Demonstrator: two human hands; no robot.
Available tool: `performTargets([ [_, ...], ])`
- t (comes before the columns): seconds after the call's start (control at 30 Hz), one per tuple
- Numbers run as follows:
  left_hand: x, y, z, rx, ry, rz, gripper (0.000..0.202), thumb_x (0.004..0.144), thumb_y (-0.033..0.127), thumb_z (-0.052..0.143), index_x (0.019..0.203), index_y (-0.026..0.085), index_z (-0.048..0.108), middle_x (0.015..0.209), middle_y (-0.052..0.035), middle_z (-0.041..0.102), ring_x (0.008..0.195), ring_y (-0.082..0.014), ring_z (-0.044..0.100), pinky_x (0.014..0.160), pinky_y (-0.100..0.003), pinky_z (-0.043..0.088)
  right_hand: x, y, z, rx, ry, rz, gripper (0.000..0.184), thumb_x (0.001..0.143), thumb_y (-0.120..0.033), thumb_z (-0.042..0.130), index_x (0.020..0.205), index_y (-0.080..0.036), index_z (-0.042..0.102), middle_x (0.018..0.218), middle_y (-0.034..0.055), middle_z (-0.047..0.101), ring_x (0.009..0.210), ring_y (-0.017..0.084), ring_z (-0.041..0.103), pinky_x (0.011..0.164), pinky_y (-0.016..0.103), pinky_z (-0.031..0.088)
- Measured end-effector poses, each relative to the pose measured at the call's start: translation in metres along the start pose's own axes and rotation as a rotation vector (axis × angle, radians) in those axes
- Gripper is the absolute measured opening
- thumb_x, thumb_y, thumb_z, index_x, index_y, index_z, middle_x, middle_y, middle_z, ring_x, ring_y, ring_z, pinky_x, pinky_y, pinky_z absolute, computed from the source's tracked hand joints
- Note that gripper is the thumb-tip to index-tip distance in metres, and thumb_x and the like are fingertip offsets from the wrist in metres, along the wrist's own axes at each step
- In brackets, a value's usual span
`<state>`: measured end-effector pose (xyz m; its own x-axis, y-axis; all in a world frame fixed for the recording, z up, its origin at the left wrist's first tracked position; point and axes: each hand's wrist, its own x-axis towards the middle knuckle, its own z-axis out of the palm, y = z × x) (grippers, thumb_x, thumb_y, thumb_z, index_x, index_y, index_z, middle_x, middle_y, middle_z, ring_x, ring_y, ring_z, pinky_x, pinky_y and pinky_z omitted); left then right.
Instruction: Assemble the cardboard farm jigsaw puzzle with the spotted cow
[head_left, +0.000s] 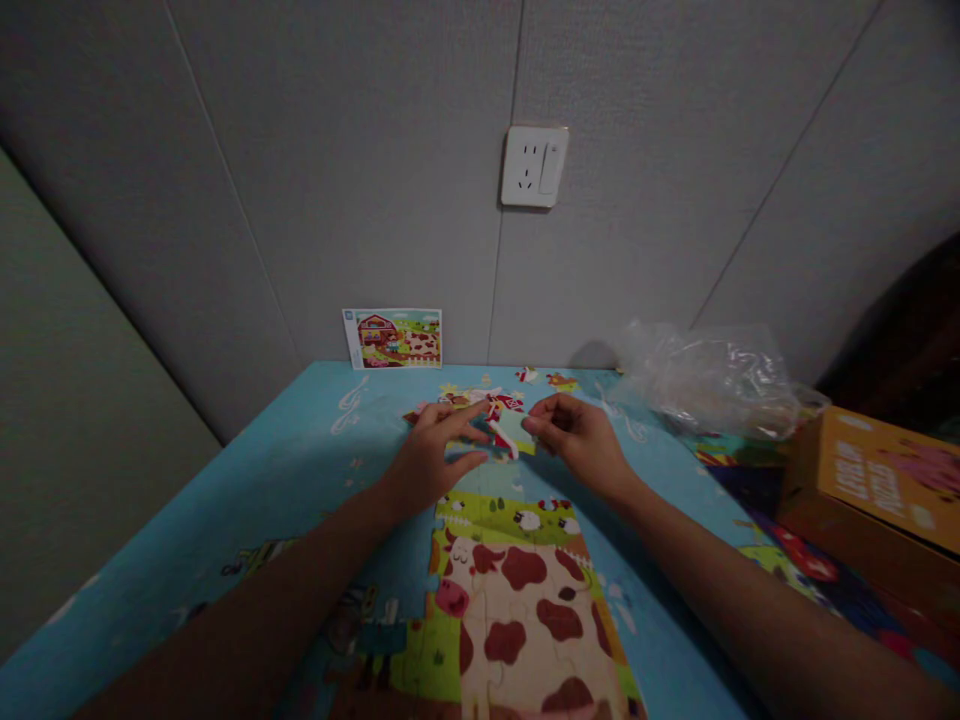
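My right hand [574, 438] pinches a white, red and pale green jigsaw piece [506, 428] between its fingertips and thumb, above the far end of the puzzle. My left hand [436, 452] hovers just left of that piece, fingers spread, its fingertips close beside it. Nearer me lies the assembled part of a farm jigsaw puzzle [510, 620], showing a brown-spotted cow and sheep on grass. A few more colourful pieces [465, 400] lie beyond my hands, partly hidden by them.
A blue printed mat [292, 440] covers the table. Two loose pieces [544, 378] lie near its far edge, against a grey wall with a socket [534, 166]. A farm picture card [392, 338] leans there. A plastic bag [709, 380] and a cardboard box [877, 490] sit to the right.
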<state>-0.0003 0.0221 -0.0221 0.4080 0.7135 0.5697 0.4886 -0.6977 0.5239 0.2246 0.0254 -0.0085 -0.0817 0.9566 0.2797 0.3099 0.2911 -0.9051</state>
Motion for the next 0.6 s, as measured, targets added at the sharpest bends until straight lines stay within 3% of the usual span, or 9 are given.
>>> performTargets([
  [0.1, -0.0012, 0.0039, 0.0004, -0.070, -0.067, 0.045, 0.051, 0.081, 0.017, 0.069, 0.130, 0.021, 0.057, 0.085, -0.0028, 0.072, 0.103, -0.0213, 0.057, 0.096, -0.038, 0.045, -0.0047, -0.0032, 0.0096, 0.101, -0.085, 0.072, 0.028, 0.069, -0.043, 0.071, 0.073, -0.018, 0.058, 0.053, -0.0032, 0.054, 0.046, 0.010, 0.045, 0.046, 0.024, 0.034],
  [0.27, -0.0009, 0.0044, 0.0003, -0.075, -0.053, 0.028, 0.038, 0.079, 0.016, 0.071, 0.116, 0.022, 0.067, 0.090, -0.0038, 0.072, 0.099, -0.0199, 0.061, 0.093, -0.036, 0.049, -0.0067, -0.0072, 0.0094, 0.096, -0.098, 0.112, 0.029, 0.066, -0.042, 0.073, 0.070, -0.017, 0.060, 0.052, -0.0036, 0.054, 0.042, 0.008, 0.043, 0.042, 0.024, 0.032],
  [0.6, -0.0006, 0.0052, 0.0006, -0.049, -0.065, 0.040, 0.021, 0.078, 0.017, 0.072, 0.099, 0.021, 0.072, 0.097, -0.0052, 0.072, 0.100, -0.0209, 0.061, 0.094, -0.039, 0.048, -0.0054, -0.0030, 0.0039, -0.017, -0.200, 0.009, 0.027, 0.074, -0.040, 0.064, 0.083, -0.015, 0.067, 0.058, -0.0018, 0.053, 0.050, 0.009, 0.041, 0.048, 0.025, 0.031],
])
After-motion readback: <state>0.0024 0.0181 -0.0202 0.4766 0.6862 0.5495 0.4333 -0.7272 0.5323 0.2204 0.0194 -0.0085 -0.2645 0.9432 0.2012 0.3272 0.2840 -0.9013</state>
